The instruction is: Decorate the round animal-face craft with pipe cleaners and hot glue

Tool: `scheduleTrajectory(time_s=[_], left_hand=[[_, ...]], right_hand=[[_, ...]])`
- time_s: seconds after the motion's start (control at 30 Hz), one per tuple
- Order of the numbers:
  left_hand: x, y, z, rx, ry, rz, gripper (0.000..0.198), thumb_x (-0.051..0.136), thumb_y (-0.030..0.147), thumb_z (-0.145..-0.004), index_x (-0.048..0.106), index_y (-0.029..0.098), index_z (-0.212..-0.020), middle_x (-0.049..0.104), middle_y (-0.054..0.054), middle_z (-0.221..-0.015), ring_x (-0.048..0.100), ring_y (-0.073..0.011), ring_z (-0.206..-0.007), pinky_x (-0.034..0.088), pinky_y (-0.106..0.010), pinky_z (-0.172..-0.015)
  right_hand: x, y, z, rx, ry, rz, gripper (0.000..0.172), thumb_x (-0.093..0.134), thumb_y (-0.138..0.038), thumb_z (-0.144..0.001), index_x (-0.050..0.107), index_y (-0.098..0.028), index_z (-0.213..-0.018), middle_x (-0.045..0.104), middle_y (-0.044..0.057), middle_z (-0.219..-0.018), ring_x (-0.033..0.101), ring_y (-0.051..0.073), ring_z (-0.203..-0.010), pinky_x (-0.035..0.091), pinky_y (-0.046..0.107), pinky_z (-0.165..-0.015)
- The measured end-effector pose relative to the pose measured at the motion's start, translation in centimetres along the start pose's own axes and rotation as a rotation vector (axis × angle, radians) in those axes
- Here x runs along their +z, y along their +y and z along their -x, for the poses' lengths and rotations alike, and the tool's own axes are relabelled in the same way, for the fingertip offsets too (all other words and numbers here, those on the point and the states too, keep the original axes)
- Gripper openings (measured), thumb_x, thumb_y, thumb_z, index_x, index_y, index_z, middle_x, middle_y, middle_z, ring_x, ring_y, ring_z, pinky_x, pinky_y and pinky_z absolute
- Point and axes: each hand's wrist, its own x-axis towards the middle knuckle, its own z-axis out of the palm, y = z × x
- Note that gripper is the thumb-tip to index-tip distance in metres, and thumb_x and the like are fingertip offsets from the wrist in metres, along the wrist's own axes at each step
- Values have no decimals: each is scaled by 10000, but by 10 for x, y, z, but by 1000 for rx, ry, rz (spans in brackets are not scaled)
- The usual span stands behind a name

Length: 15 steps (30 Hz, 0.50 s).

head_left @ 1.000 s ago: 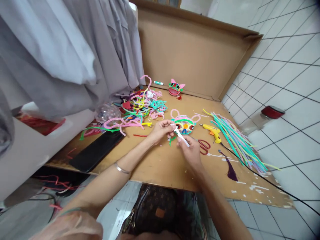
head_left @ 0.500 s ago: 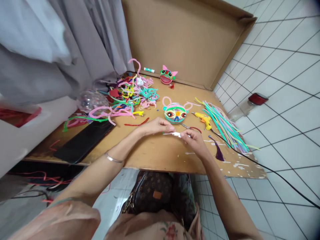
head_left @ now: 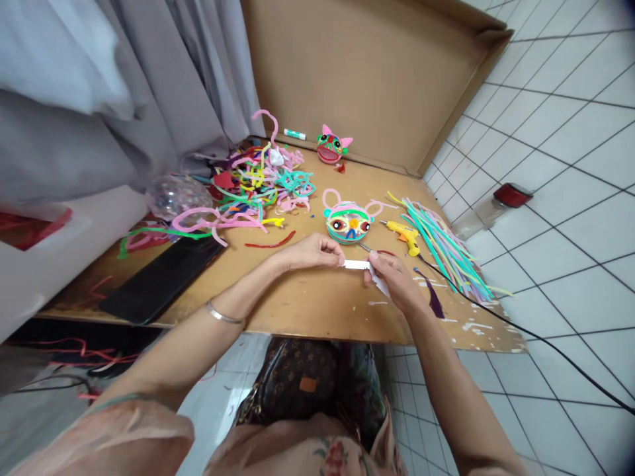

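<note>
Between my two hands a narrow white paper strip [head_left: 356, 264] is stretched level above the table's near part. My left hand [head_left: 317, 252] pinches its left end with thumb and fingertips. Closed on the right part is my right hand [head_left: 391, 274], and a loose tail of the strip hangs below those fingers. Just beyond the hands sits a round animal-face craft [head_left: 349, 225] with pink looped ears, big eyes and an orange nose. Scissors [head_left: 366, 247] lie behind my right hand, partly hidden by it.
A yellow glue gun [head_left: 404, 235] with a black cord lies right, beside a bundle of pipe cleaners [head_left: 441, 248] and a purple tassel [head_left: 435, 301]. Tangled pipe cleaners [head_left: 262, 185] and a black phone-like slab [head_left: 161, 281] are left. A second animal face [head_left: 331, 145] stands behind, near a cardboard wall [head_left: 357, 79].
More of the white strip now shows between my hands, with a tail hanging on the right. My right hand has moved slightly right and turned; the left hand stays nearly in place.
</note>
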Motion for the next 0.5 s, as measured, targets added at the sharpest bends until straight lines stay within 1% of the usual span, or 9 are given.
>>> scheduleTrajectory(time_s=[0.1,0.23,0.33,0.43,0.5], left_hand=[[1,1,0,-11,18,8,138,672,272,-652,722,145,-677,576,34,-557,429,-73,-536,309,-206,-536],[-1,0,-2,-23,56,16,116,642,249,-639,708,155,-659,545,43,-531,406,-69,-516,283,-205,-513],[-2,-2,-2,-28,20,20,129,673,264,-644,716,151,-688,546,41,-535,409,-69,-515,280,-203,-507],[0,-3,-2,-20,-32,27,212,724,322,-670,737,137,-774,565,34,-558,429,-70,-519,298,-199,-510],[1,-5,-2,-7,-30,39,255,745,363,-685,744,130,-790,595,21,-585,449,-72,-533,312,-196,-517]], right_hand=[[5,0,-2,-19,0,-6,561,577,-678,-785,591,-176,-533,499,-17,-469,390,88,-454,288,248,-480],[6,6,-7,-16,6,-84,485,675,-640,-713,564,-192,-563,517,-27,-479,406,91,-462,323,250,-505],[4,11,-9,-29,12,-108,454,705,-626,-687,569,-199,-611,490,-46,-467,402,95,-470,325,250,-518],[4,13,-9,-34,-32,-66,462,678,-638,-708,583,-192,-633,447,-59,-464,369,89,-471,286,246,-509],[6,12,-9,-34,-70,-15,473,656,-643,-725,567,-191,-620,431,-60,-474,352,87,-477,263,245,-504]])
